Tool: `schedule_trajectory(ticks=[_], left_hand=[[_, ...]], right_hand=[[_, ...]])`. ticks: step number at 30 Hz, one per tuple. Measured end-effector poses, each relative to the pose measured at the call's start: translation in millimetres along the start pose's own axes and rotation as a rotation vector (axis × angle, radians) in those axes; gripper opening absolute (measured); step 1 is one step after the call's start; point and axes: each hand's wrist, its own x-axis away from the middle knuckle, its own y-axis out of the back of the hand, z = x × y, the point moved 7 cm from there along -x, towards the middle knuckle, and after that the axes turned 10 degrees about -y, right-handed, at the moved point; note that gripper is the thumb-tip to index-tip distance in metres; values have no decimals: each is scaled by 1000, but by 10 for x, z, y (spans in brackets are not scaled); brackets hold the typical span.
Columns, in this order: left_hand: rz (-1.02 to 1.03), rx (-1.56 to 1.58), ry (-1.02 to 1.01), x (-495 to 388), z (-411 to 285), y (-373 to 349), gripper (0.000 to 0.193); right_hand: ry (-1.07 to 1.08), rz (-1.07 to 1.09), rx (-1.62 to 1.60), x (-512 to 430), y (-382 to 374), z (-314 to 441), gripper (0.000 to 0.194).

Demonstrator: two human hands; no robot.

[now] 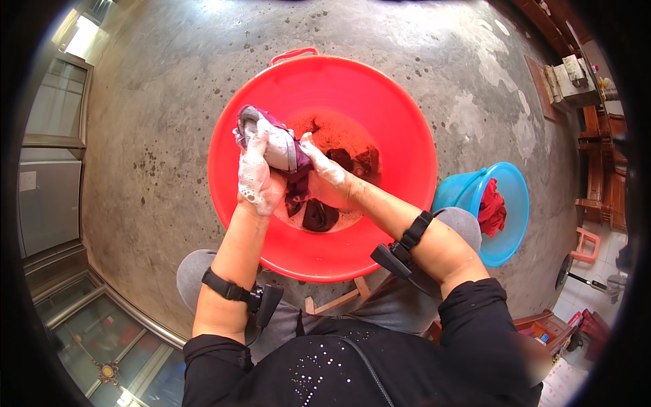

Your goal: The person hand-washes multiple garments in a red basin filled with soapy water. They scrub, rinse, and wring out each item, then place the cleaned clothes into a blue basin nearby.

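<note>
A wet purple and grey garment (277,145), streaked with suds, is bunched up between my hands over a large red plastic basin (325,259). My left hand (257,173), covered in foam, grips its left side. On its right side my right hand (328,173) holds the purple cloth, with foam along the thumb. The lower part of the garment hangs toward the water between my wrists. Dark wet cloth (320,215) lies in the soapy water below my hands, and more dark cloth (358,162) is half sunk farther right.
A light-blue bucket (518,219) with red cloth (492,208) in it lies tilted beside my right knee. Under the basin's near edge a wooden frame (338,300) shows. Glass-paned doors (127,336) are at the lower left, wooden furniture (592,173) and a pink stool (586,245) at the right.
</note>
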Motion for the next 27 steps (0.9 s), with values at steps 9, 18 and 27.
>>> schedule_trajectory(ticks=[9, 18, 27], left_hand=[[49, -261, -120, 28, -57, -102, 31], [117, -65, 53, 66, -24, -203, 23], [504, -245, -121, 121, 410, 125, 33]], right_hand=[[320, -169, -16, 28, 258, 350, 42], [1248, -687, 1071, 669, -518, 754, 33], [1339, -811, 1227, 513, -505, 374, 19]])
